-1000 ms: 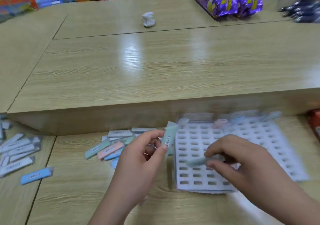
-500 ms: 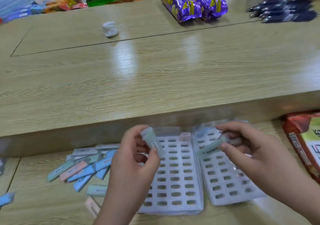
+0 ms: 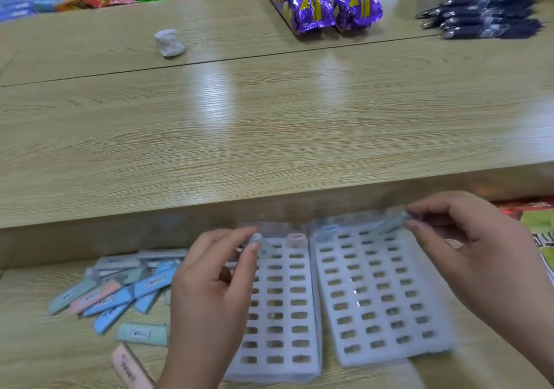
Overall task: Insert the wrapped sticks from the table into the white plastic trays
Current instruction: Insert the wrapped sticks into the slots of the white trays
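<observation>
On the desk [image 3: 60, 355], one stick [image 3: 264, 244] is pinched by the left hand [image 3: 209, 292] over the left tray [image 3: 284, 367], another stick [image 3: 386, 227] by the right hand [image 3: 479, 256] over the right tray [image 3: 378, 355].

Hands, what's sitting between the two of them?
In the head view, a pink wrapped stick stands in the left white tray and a blue wrapped stick in the right white tray.

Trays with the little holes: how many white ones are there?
2. The left tray lies partly under the left hand; the right tray lies beside it, below the right hand. More could be out of view.
</observation>
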Action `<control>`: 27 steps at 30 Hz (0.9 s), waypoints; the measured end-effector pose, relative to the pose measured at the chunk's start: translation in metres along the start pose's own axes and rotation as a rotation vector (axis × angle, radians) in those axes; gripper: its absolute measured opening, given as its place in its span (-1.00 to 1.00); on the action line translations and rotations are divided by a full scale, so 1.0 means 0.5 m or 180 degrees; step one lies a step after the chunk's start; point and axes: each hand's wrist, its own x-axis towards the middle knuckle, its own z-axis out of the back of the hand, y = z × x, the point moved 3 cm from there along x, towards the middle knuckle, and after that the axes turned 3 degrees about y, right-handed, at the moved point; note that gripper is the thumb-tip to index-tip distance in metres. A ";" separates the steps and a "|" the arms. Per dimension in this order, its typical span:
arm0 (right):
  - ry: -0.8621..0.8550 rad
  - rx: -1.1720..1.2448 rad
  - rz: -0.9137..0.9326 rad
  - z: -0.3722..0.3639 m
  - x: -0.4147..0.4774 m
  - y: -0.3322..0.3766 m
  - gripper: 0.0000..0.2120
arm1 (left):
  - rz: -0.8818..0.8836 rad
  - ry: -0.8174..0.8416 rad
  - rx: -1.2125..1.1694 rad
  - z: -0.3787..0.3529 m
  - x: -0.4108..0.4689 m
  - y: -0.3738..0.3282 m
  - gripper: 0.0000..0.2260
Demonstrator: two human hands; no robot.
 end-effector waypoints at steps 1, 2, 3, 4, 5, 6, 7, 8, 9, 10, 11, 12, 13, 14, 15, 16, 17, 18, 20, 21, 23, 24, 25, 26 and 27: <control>-0.0017 -0.0044 0.0017 0.003 -0.001 -0.006 -0.86 | -0.0002 0.0021 0.0036 -0.004 -0.002 0.000 -0.83; -0.0028 -0.0102 0.0042 0.006 -0.003 -0.013 -0.86 | -0.0015 0.0039 0.0072 -0.009 -0.004 -0.001 -0.82; -0.0029 -0.0181 0.0061 0.007 -0.005 -0.020 -0.86 | -0.0038 0.0051 0.0110 -0.014 -0.005 -0.002 -0.82; -0.0020 -0.0273 0.0070 0.008 -0.006 -0.028 -0.85 | -0.0066 0.0058 0.0142 -0.019 -0.006 -0.004 -0.81; -0.0002 -0.0358 0.0069 0.007 -0.008 -0.036 -0.83 | -0.0097 0.0066 0.0161 -0.025 -0.008 -0.006 -0.80; 0.0017 -0.0416 0.0068 0.006 -0.010 -0.043 -0.82 | -0.0123 0.0079 0.0170 -0.031 -0.009 -0.007 -0.79; 0.0024 -0.0440 0.0079 0.005 -0.012 -0.048 -0.83 | -0.0142 0.0097 0.0174 -0.037 -0.010 -0.009 -0.79; 0.0009 -0.0438 0.0107 0.005 -0.014 -0.052 -0.85 | -0.0170 0.0107 0.0180 -0.043 -0.010 -0.012 -0.80; -0.0013 -0.0421 0.0133 0.005 -0.015 -0.053 -0.89 | -0.0207 0.0099 0.0188 -0.047 -0.010 -0.014 -0.81; -0.0027 -0.0402 0.0145 0.005 -0.014 -0.055 -0.90 | -0.0249 0.0075 0.0195 -0.050 -0.009 -0.016 -0.82; -0.0029 -0.0396 0.0155 0.005 -0.014 -0.057 -0.90 | -0.0283 0.0050 0.0186 -0.053 -0.008 -0.019 -0.84; -0.0030 -0.0411 0.0171 0.005 -0.013 -0.059 -0.90 | -0.0315 0.0029 0.0173 -0.055 -0.007 -0.022 -0.84; -0.0032 -0.0437 0.0173 0.005 -0.011 -0.063 -0.91 | -0.0355 0.0005 0.0168 -0.056 -0.006 -0.026 -0.82; -0.0022 -0.0450 0.0144 0.005 -0.010 -0.066 -0.90 | -0.0397 -0.0020 0.0172 -0.057 -0.005 -0.031 -0.81; 0.0003 -0.0436 0.0095 0.005 -0.009 -0.070 -0.89 | -0.0435 -0.0048 0.0165 -0.058 -0.003 -0.038 -0.81; 0.0034 -0.0400 0.0069 0.005 -0.008 -0.072 -0.88 | -0.0471 -0.0072 0.0146 -0.058 -0.001 -0.045 -0.81; 0.0064 -0.0365 0.0094 0.006 -0.007 -0.072 -0.89 | -0.0515 -0.0089 0.0126 -0.058 0.001 -0.052 -0.80; 0.0103 -0.0331 0.0151 0.006 -0.006 -0.072 -0.91 | -0.0580 -0.0100 0.0131 -0.058 0.003 -0.060 -0.80; 0.0189 -0.0294 0.0268 0.007 -0.007 -0.072 -0.90 | -0.0746 -0.0135 0.0189 -0.058 0.006 -0.079 -0.79; 0.0225 -0.0316 0.0311 0.007 -0.008 -0.074 -0.89 | -0.0808 -0.0157 0.0197 -0.061 0.007 -0.088 -0.79; 0.0272 -0.0513 0.0386 0.003 -0.010 -0.080 -0.89 | -0.0871 -0.0161 0.0130 -0.077 0.009 -0.106 -0.80; 0.0289 -0.0637 0.0435 -0.001 -0.011 -0.083 -0.89 | -0.0885 -0.0115 0.0103 -0.091 0.010 -0.114 -0.80; 0.0296 -0.0729 0.0491 -0.005 -0.011 -0.087 -0.89 | -0.0896 -0.0039 0.0119 -0.107 0.009 -0.120 -0.81; 0.0293 -0.0788 0.0547 -0.008 -0.012 -0.090 -0.89 | -0.0909 0.0054 0.0175 -0.127 0.008 -0.125 -0.81; 0.0281 -0.0836 0.0591 -0.009 -0.012 -0.092 -0.86 | -0.0924 0.0151 0.0248 -0.147 0.007 -0.130 -0.82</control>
